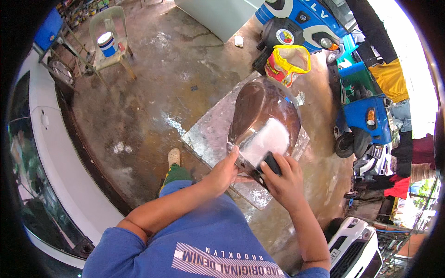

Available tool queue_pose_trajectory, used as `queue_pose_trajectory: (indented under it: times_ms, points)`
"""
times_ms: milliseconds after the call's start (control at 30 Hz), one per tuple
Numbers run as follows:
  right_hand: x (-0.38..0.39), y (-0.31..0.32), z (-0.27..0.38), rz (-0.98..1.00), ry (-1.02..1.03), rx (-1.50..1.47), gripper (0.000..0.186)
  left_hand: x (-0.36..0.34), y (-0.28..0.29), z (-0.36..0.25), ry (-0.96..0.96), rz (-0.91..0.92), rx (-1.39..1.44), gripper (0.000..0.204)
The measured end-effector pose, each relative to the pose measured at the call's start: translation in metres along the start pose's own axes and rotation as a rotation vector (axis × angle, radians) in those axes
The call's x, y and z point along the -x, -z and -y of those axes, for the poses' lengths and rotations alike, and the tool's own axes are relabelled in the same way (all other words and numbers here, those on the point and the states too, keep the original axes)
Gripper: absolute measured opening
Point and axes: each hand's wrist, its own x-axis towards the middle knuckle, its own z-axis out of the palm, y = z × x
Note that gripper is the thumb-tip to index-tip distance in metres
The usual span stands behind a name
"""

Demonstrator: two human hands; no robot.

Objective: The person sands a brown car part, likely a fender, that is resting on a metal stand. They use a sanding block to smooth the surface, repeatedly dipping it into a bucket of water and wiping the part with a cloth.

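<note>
A glossy dark brown, rounded shell (250,99), shaped like a motorcycle fuel tank, rests on a whitish, worn board (208,125) in front of me. A dull white patch (266,141) covers part of its near surface. My left hand (222,175) grips the shell's near left edge, thumb on top and fingers partly hidden underneath. In my right hand (288,181) is a black sanding block (270,164), pressed against the near end of the white patch. My right fingers are bent around the block.
Past the board stands an open yellow and red bag (288,65), close to a blue vehicle (301,23). A plastic chair (109,44) holds a paint bucket (107,44). A white car (69,153) lines the left side. Another white vehicle (354,248) stands at lower right.
</note>
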Motion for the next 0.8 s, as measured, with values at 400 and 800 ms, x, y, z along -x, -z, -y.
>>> queue_pose_trajectory:
  times_ms: [400,800]
  points:
    - [0.01,-0.002,-0.015,-0.037,0.046,-0.032,0.042,-0.008,0.003,0.01,0.007,-0.028,-0.045,0.068]
    - [-0.024,0.006,0.016,0.033,-0.033,-0.067,0.038,-0.006,0.006,0.014,-0.005,-0.029,-0.055,0.066]
